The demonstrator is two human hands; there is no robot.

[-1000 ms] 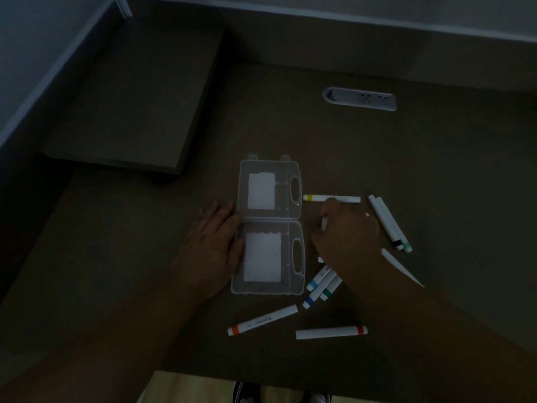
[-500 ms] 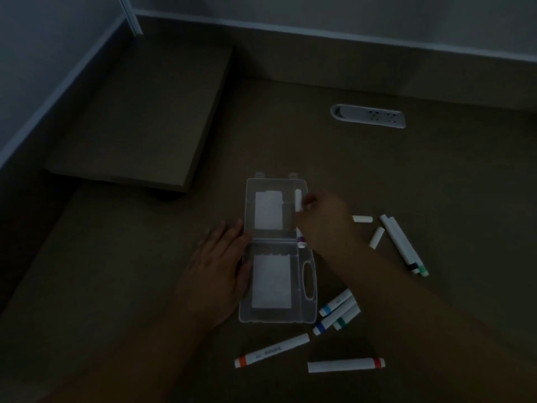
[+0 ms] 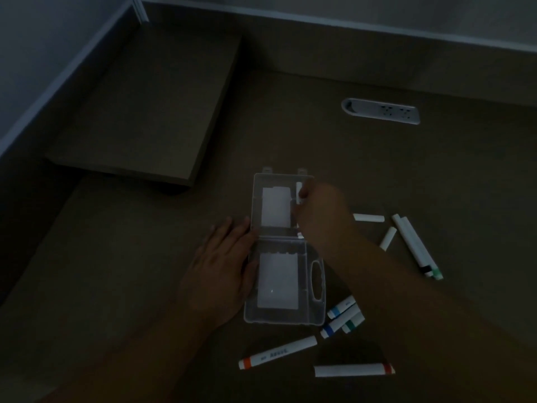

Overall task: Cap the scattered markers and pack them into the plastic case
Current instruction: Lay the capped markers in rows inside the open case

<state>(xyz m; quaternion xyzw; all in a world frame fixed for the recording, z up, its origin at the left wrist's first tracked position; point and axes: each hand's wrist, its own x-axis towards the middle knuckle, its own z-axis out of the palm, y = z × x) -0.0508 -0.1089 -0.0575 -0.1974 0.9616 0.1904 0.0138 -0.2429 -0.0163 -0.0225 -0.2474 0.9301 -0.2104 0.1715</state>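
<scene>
Two bare hands work over a dim brown desk, the largest surface in view, with a raised brown shelf block at its far left and a grey oval socket plate set into it at far right. Clear plastic case with a handle cut-out lies opened flat at centre, both halves up, white inserts showing inside. Left hand rests flat on the desk, fingers straight, fingertips against the case's left edge near the hinge. Right hand reaches over the far half, fingers curled round a white marker held along that half's right side; its lower end peeks out below the hand. Loose on the desk: two long white markers with black and green ends at right, side by side; three blue- and green-banded markers bunched just right of the case's near corner; an orange-banded marker and a red-banded marker nearest the person. Two small white caps lie between the right hand and the long pair.
</scene>
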